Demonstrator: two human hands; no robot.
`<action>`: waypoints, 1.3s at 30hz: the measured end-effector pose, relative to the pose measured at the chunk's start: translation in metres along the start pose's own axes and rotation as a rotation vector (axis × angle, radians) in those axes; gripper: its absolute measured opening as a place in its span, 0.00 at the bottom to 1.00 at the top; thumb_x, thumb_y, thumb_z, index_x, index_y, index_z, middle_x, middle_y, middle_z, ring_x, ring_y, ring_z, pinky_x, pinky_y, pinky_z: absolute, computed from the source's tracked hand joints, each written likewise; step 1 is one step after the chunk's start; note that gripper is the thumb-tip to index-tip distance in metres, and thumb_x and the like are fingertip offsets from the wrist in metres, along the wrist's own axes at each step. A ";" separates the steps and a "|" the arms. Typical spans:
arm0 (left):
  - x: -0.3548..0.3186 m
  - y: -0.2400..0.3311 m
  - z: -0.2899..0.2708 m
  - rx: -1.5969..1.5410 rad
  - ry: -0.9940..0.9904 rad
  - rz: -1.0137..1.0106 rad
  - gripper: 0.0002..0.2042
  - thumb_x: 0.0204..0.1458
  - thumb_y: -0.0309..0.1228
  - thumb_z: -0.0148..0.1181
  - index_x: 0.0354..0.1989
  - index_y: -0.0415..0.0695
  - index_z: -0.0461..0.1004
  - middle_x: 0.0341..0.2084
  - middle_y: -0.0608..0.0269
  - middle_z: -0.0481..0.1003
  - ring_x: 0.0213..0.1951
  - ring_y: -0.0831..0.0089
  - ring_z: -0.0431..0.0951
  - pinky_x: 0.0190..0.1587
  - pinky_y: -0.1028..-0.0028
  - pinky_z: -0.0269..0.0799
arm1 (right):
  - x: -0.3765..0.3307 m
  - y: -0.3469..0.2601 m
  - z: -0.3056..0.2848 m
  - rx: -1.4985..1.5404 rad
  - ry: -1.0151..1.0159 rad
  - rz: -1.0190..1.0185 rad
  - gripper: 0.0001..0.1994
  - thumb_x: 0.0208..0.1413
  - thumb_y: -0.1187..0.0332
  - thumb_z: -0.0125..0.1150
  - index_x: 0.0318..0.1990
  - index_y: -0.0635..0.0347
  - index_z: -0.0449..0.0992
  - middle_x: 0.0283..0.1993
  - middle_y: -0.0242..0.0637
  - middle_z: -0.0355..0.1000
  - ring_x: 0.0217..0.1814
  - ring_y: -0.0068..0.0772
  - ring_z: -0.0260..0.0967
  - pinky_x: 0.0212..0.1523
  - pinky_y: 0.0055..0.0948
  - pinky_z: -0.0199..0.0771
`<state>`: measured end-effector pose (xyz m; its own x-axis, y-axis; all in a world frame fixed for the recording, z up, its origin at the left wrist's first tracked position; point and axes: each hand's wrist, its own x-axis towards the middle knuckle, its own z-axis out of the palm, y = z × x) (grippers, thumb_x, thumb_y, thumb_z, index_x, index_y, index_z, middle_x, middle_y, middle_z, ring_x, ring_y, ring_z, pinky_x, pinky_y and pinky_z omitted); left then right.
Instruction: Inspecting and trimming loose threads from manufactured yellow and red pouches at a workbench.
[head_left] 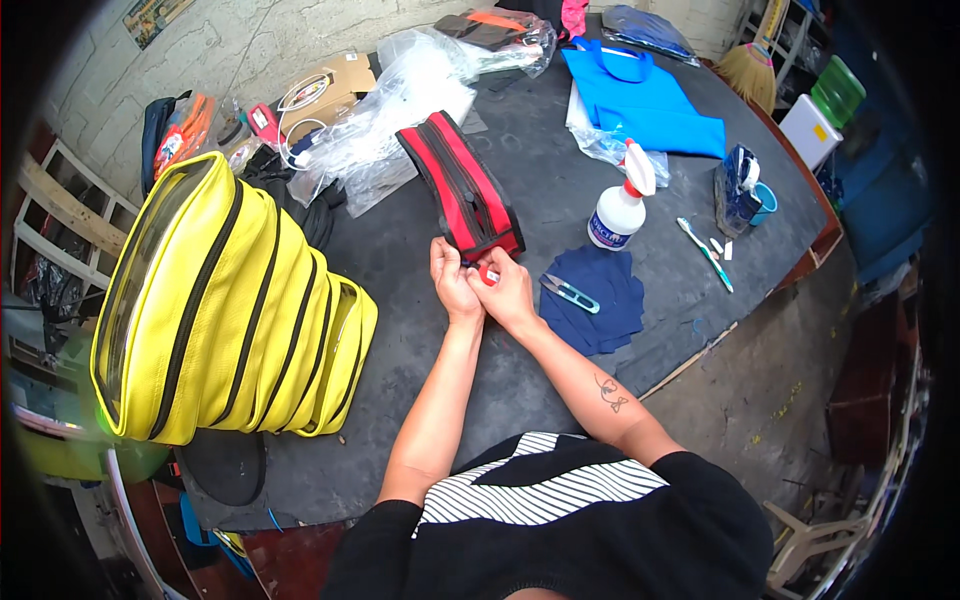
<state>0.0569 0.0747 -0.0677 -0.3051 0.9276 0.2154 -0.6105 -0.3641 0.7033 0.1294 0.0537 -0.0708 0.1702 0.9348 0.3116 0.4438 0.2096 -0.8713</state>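
Red/black zip case point(462, 185) lies on dark table point(392, 268), short end nearest. L hand point(455, 287) curled at that end; can't tell if it grips. R hand point(508, 293) pinches small red item point(488, 275). Case prob. light, soft-sided, w/ firmer edges; best held by its long sides.

Likely a workshop: black worktable point(530, 150), thread snips point(572, 294), yellow bags point(232, 310).
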 end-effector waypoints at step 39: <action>-0.015 -0.021 -0.019 0.094 0.093 0.033 0.17 0.64 0.42 0.38 0.39 0.42 0.69 0.33 0.68 0.69 0.37 0.78 0.67 0.44 0.76 0.61 | -0.008 0.000 -0.009 -0.252 -0.006 -0.047 0.15 0.42 0.62 0.64 0.33 0.58 0.67 0.25 0.42 0.74 0.28 0.50 0.74 0.29 0.43 0.72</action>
<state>0.0609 0.0668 -0.0986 -0.3927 0.9020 0.1792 -0.5289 -0.3809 0.7584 0.1362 0.0433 -0.0701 0.1391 0.9276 0.3468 0.6562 0.1759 -0.7338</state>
